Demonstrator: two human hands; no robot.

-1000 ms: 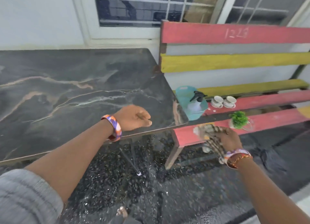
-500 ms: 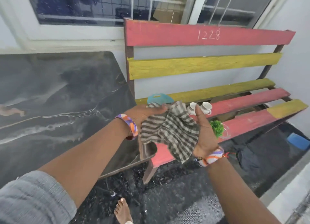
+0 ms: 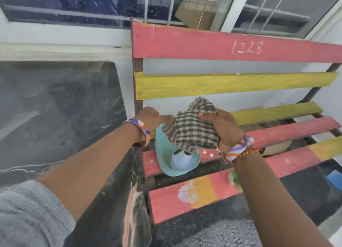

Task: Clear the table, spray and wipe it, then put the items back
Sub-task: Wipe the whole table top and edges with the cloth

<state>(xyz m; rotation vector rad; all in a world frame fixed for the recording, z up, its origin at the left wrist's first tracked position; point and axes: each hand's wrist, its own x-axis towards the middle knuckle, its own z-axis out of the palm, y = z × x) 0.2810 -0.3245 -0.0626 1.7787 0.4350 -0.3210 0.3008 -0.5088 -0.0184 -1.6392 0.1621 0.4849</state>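
A brown-and-white checked cloth [image 3: 190,128] hangs in the air above the bench, bunched between both hands. My right hand [image 3: 222,128] grips its right side with curled fingers. My left hand [image 3: 150,118] pinches its left edge. Under the cloth, a teal plastic tray [image 3: 164,158] stands on the bench seat with the spray bottle [image 3: 182,160] in it, its top hidden by the cloth. The dark marble table [image 3: 55,117] lies to the left, its top bare. A small green plant [image 3: 236,179] peeks out beside my right forearm.
A wooden bench with red and yellow slats [image 3: 240,85] stands right against the table's right edge, under a window. A blue object [image 3: 335,178] lies on the dark floor at the far right. The cups seen earlier are hidden behind my right hand.
My right hand lifted the cloth off the bench; my left hand left the table edge and took hold of it. Both hands have since risen above the tray, and the view has shifted right.
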